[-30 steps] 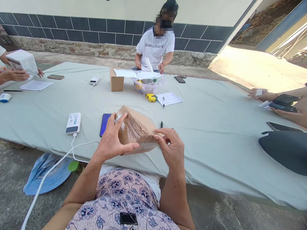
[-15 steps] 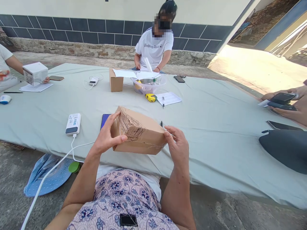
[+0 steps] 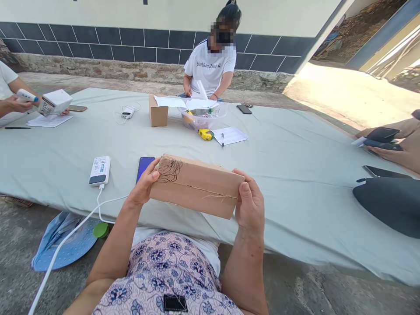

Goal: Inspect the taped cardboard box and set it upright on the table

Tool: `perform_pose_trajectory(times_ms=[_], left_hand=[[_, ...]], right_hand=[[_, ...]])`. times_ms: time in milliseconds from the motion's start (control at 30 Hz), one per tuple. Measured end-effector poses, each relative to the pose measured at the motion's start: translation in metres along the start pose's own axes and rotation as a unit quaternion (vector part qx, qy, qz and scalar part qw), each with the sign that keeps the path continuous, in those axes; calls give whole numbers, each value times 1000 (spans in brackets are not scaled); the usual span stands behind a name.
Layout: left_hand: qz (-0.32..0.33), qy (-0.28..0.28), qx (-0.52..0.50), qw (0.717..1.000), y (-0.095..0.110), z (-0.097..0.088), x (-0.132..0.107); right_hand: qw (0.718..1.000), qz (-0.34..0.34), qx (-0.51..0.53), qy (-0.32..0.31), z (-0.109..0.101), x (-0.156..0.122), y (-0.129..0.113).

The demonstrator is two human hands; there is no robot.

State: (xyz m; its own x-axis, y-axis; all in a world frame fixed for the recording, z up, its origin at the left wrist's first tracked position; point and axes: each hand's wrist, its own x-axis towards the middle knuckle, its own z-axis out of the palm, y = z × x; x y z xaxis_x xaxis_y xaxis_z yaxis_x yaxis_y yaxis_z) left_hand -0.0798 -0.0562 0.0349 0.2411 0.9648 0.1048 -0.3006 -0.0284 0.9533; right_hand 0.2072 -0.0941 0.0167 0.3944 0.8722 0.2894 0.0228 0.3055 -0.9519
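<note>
Between my two hands is a brown cardboard box (image 3: 197, 183), held up over the near edge of the cloth-covered table. Black scribbled pen lines mark its left corner, and a seam runs along its length. My left hand (image 3: 144, 183) grips the left end, thumb on the near face. At the other end, my right hand (image 3: 249, 199) is closed on the box with the thumb in front and fingers behind. Just behind my left hand lies a phone with a blue screen (image 3: 146, 165), partly covered by that hand.
A white power bank (image 3: 99, 170) with a cable lies to the left. Farther back are a cardboard box (image 3: 158, 114), a plastic basin (image 3: 203, 120), a yellow tape measure (image 3: 205, 134) and a paper with a pen (image 3: 230, 135). Other people sit around the table (image 3: 302, 175); a dark bag (image 3: 387, 203) lies right.
The box has turned in my hands, so its long side faces me and the scribbled corner points left. My right hand has shifted slightly right. At left, a person has raised a white-and-blue device to a white box.
</note>
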Motion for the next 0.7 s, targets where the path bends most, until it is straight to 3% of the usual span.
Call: perform_pose_trajectory(times_ms=[233, 367, 700], left_hand=[[-80, 46, -156, 983, -33, -5, 13], [-151, 27, -198, 968, -45, -6, 15], [-151, -28, -265, 952, -52, 4, 15]], right_hand=[[994, -88, -49, -35, 6, -10, -10], [983, -138, -88, -81, 9, -15, -20], [961, -224, -146, -70, 14, -24, -30]])
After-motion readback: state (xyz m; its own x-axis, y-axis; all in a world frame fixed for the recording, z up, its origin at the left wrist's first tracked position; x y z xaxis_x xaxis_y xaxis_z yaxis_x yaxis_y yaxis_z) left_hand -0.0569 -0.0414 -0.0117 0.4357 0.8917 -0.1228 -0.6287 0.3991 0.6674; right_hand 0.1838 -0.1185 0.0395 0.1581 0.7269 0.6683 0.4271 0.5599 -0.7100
